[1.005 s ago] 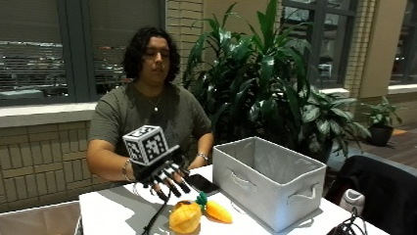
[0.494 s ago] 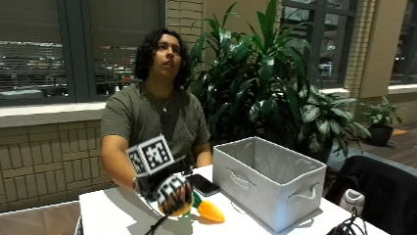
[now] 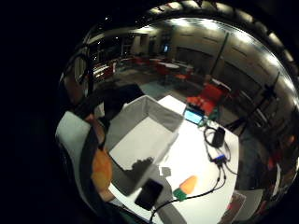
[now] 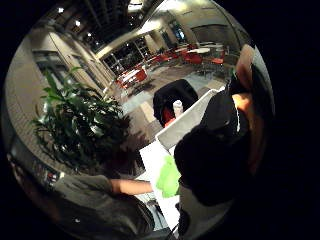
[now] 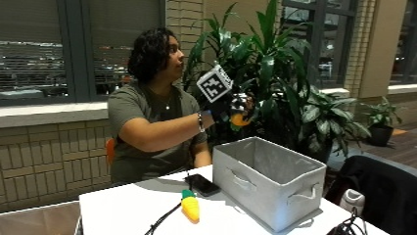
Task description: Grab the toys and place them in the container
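1. From my outside view, the white table point(image 5: 124, 210) carries a toy carrot point(image 5: 190, 208) lying flat near its middle, green top toward the far edge, well apart from my hand.
2. Just behind the carrot, toward the table's far edge, I see a black phone point(image 5: 203, 185) lying flat, close to the near corner of the bin.
3. My gloved right hand point(image 5: 229, 106) is raised high above the table, over the far side of the bin, fingers curled around an orange toy point(image 5: 240, 120) that shows below them.
4. The little-finger palm view looks down into the bin, and the orange toy sits at the edge of that picture, close against my palm.
5. The grey fabric bin point(image 5: 268, 188) stands upright on the right half of the table, open top up, rope handles on two of its sides; its inside looks bare.
6. I cannot see the bare hand clearly in any view.
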A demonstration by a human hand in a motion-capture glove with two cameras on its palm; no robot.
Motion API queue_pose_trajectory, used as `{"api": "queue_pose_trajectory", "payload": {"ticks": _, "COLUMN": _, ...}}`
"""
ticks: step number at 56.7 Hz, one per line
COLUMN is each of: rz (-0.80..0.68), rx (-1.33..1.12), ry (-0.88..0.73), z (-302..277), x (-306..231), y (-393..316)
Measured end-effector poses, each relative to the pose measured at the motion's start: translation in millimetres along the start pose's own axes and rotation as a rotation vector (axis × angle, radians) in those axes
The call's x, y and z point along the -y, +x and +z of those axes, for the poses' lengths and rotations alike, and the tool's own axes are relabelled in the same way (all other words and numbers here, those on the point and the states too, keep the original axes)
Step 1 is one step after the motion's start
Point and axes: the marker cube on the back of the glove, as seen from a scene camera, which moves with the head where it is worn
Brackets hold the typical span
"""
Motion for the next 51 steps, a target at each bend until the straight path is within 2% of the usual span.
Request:
{"api": "queue_pose_trajectory", "payload": {"ticks": 3, "rz": 0.032, "rx": -0.005, "ry": -0.056, "z": 21, "x": 11, "y": 5}}
{"api": "queue_pose_trajectory", "payload": {"ticks": 10, "rz": 0.032, "rx": -0.016, "ry": -0.314, "z": 57, "x": 6, "y": 18}}
{"api": "queue_pose_trajectory", "payload": {"ticks": 15, "rz": 0.058, "rx": 0.043, "ry": -0.348, "z": 44, "x": -8, "y": 32}}
{"api": "queue_pose_trajectory", "payload": {"ticks": 19, "rz": 0.1, "rx": 0.022, "ry": -0.291, "z": 25, "x": -23, "y": 51}}
{"api": "queue_pose_trajectory", "payload": {"ticks": 25, "rz": 0.246, "rx": -0.203, "ry": -0.207, "z": 3, "x": -61, "y": 103}}
{"api": "queue_pose_trajectory", "payload": {"ticks": 34, "rz": 0.453, "rx": -0.437, "ry": -0.349, "z": 19, "x": -139, "y": 175}}
{"api": "queue_pose_trajectory", "payload": {"ticks": 44, "rz": 0.683, "rx": -0.386, "ry": -0.569, "z": 43, "x": -231, "y": 221}}
{"api": "queue_pose_trajectory", "payload": {"ticks": 51, "rz": 0.701, "rx": -0.395, "ry": -0.649, "z": 46, "x": -258, "y": 237}}
